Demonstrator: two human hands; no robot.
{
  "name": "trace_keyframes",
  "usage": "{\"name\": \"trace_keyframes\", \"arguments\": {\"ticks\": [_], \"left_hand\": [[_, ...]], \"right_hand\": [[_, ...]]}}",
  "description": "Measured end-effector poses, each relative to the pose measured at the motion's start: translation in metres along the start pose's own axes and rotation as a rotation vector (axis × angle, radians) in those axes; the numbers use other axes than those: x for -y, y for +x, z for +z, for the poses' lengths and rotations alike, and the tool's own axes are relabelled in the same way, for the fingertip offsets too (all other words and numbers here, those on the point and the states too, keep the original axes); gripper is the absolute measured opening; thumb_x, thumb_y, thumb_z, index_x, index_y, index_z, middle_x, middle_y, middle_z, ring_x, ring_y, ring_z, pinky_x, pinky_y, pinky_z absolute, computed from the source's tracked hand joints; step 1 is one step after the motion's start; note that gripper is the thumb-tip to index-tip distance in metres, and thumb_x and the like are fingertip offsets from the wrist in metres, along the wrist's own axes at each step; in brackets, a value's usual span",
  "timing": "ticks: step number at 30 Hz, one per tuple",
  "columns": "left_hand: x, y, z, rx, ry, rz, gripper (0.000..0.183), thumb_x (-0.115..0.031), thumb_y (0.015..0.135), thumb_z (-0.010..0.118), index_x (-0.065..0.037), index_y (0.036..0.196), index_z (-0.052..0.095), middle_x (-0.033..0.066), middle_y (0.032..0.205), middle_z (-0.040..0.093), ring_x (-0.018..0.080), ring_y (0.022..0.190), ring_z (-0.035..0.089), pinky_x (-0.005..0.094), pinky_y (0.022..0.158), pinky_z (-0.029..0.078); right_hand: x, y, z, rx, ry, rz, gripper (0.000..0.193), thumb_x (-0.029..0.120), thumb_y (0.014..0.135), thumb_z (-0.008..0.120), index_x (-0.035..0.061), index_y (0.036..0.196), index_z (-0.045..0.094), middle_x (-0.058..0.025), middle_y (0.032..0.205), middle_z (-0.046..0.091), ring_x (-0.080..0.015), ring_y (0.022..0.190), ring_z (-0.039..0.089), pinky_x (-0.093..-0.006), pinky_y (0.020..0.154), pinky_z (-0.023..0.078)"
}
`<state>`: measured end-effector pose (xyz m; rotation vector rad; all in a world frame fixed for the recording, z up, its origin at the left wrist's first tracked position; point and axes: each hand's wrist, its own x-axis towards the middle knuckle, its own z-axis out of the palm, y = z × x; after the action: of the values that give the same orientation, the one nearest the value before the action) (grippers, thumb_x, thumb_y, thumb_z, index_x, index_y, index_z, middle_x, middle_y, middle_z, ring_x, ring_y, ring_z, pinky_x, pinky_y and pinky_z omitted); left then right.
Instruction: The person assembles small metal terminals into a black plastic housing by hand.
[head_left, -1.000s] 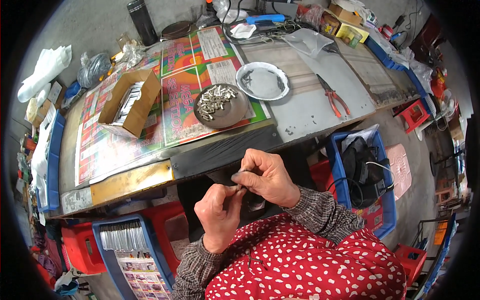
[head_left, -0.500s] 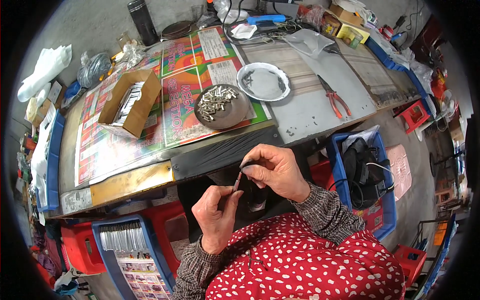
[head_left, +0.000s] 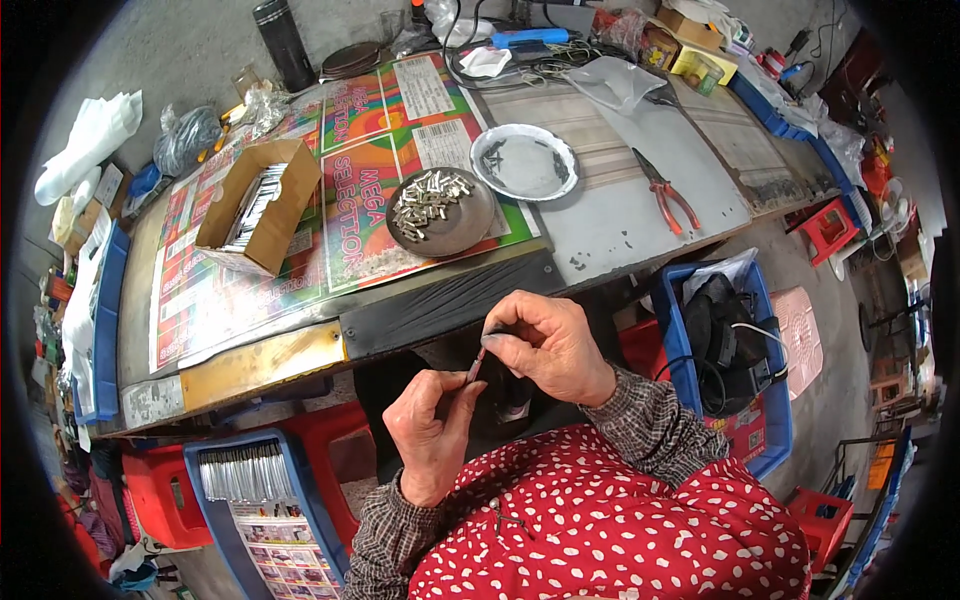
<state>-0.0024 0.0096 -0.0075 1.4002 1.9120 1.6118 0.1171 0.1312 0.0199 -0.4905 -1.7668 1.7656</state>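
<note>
While my left hand pinches the lower end of a slim piece between thumb and fingers, just below the centre of the frame, my right hand has thumb and forefinger clamped on its upper end. The piece slants up to the right; its tips are hidden in my fingers. Above, near the middle of the frame, a dark round dish holds a heap of short silvery pieces, and just beside it, up to the right, a white-rimmed plate bears small dark bits. Right of the plate lie red-handled pliers. Toward the upper left, an open cardboard box holds thin, pale strips. Lower left, a blue bin stands beside a red stool.
</note>
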Motion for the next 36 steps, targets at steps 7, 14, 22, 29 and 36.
{"name": "trace_keyframes", "arguments": {"ticks": [7, 14, 22, 29, 36], "left_hand": [[-0.001, 0.0, -0.005, -0.011, 0.021, 0.019, 0.014, 0.001, 0.07, 0.073, 0.001, 0.077, 0.061, 0.0092, 0.065, 0.058, 0.0158, 0.053, 0.055, 0.025, 0.049, 0.043], [-0.003, -0.002, -0.004, -0.006, -0.015, 0.035, 0.015, -0.002, 0.071, 0.073, -0.002, 0.082, 0.063, 0.0113, 0.07, 0.06, 0.0228, 0.059, 0.06, 0.0291, 0.051, 0.046], [0.008, -0.007, -0.001, -0.103, 0.038, 0.209, 0.017, 0.001, 0.069, 0.07, -0.003, 0.079, 0.057, 0.0093, 0.067, 0.054, 0.0258, 0.058, 0.057, 0.0328, 0.048, 0.044], [0.023, -0.022, -0.046, -0.173, 0.341, 0.176, 0.017, 0.001, 0.069, 0.071, -0.003, 0.082, 0.061, 0.0098, 0.071, 0.06, 0.0256, 0.061, 0.059, 0.0325, 0.051, 0.047], [0.085, -0.063, -0.174, -0.436, 0.908, -0.054, 0.012, -0.004, 0.079, 0.062, -0.01, 0.089, 0.062, 0.0091, 0.078, 0.059, 0.0282, 0.069, 0.059, 0.0376, 0.058, 0.047]], "right_hand": [[0.0, 0.003, 0.006, -0.195, 0.123, -0.022, 0.004, 0.001, 0.086, 0.059, -0.0006, 0.089, 0.057, 0.003, 0.071, 0.053, -0.0005, 0.055, 0.045, -0.0168, 0.047, 0.037], [-0.005, -0.003, 0.008, -0.013, 0.044, 0.094, 0.018, 0.002, 0.083, 0.064, -0.0002, 0.1, 0.061, -0.0009, 0.076, 0.062, -0.0027, 0.057, 0.05, -0.0157, 0.05, 0.039], [-0.015, -0.003, 0.021, 0.006, 0.151, -0.005, 0.012, 0.006, 0.087, 0.062, -0.0001, 0.083, 0.052, -0.0037, 0.071, 0.058, -0.0052, 0.052, 0.049, -0.0178, 0.044, 0.038], [-0.014, 0.0, 0.022, -0.004, 0.109, -0.014, 0.017, 0.012, 0.087, 0.062, -0.0004, 0.095, 0.054, -0.0007, 0.071, 0.053, -0.006, 0.054, 0.049, -0.018, 0.046, 0.038], [-0.017, 0.006, 0.009, -0.097, 0.021, -0.052, 0.011, 0.009, 0.088, 0.061, 0.0001, 0.089, 0.055, 0.0, 0.07, 0.052, -0.005, 0.052, 0.047, -0.0175, 0.044, 0.036]]}}
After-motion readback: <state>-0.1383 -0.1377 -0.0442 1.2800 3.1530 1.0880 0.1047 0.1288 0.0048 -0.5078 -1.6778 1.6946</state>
